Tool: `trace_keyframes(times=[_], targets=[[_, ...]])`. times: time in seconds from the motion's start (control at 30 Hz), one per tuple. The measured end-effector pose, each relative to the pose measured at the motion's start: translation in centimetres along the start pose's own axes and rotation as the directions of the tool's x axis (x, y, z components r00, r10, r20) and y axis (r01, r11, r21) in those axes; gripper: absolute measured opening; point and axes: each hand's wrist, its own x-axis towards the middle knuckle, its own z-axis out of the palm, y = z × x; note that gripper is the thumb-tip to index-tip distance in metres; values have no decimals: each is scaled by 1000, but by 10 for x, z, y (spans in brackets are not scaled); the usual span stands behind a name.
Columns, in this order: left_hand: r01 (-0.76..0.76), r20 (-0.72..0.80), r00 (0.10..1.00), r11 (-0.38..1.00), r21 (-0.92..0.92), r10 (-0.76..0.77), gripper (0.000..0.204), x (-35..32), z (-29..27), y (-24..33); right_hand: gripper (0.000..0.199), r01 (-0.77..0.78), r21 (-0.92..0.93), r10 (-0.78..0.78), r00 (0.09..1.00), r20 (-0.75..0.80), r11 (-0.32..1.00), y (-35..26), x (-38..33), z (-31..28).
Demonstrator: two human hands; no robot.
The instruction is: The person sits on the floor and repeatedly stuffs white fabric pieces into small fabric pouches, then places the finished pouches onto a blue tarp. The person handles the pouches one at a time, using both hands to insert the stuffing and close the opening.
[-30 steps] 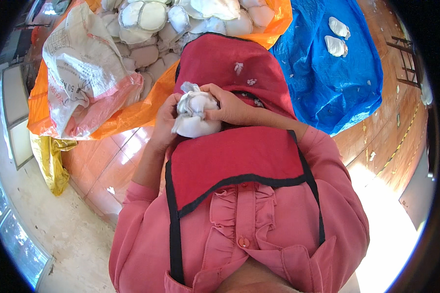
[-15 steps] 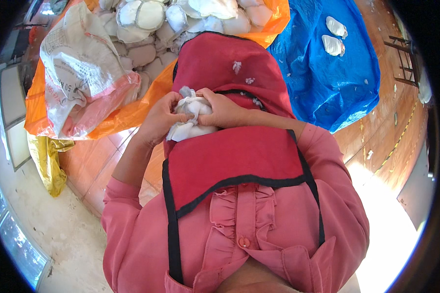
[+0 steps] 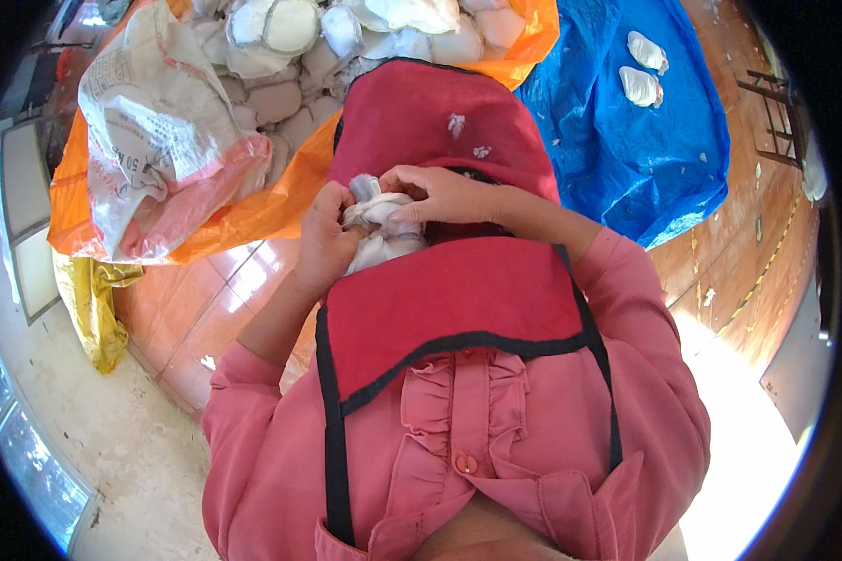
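A white cloth bundle (image 3: 384, 234) with a knotted-looking middle and a greyish tuft at its top sits over my lap. My left hand (image 3: 329, 238) is closed on the bundle's left side. From the right, my right hand (image 3: 449, 198) pinches the white cloth between thumb and bent fingers. Part of the bundle's lower side is hidden behind the bib of the red apron (image 3: 458, 290). Beyond the hands, the apron's skirt (image 3: 430, 117) spreads over my lap, with small white fluff on it.
Ahead and left, an orange sheet (image 3: 243, 220) holds several white oval pads (image 3: 290, 25), with a white woven sack (image 3: 150, 131) on its left part. Two small white bundles (image 3: 642, 86) lie on a blue tarp (image 3: 608, 168) to the right. A yellow bag (image 3: 94, 309) lies left.
My left hand has shifted slightly right and turned. The fingers of my right hand have moved up and right along the bundle, and the cloth looks more twisted at its middle.
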Motion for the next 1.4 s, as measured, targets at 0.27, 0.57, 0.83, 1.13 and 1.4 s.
trace_keyframes(times=[0.27,0.57,0.83,1.13,1.4], targets=[[-323,-167,919,926,196,356,35,3,21,-16,42,-30,-223,-5,988,-154,974,5,13,8],[-309,138,947,941,140,290,39,-7,-5,3,28,-15,-123,-28,941,-337,992,26,10,30],[-408,83,913,883,230,400,47,-9,16,-13,20,-57,-39,36,907,-419,998,42,10,35],[-434,51,901,899,58,432,48,14,-2,9,17,176,59,-128,873,-472,983,18,6,22],[-168,25,984,970,-176,175,52,27,26,0,24,151,265,-7,878,-479,952,35,13,-5]])
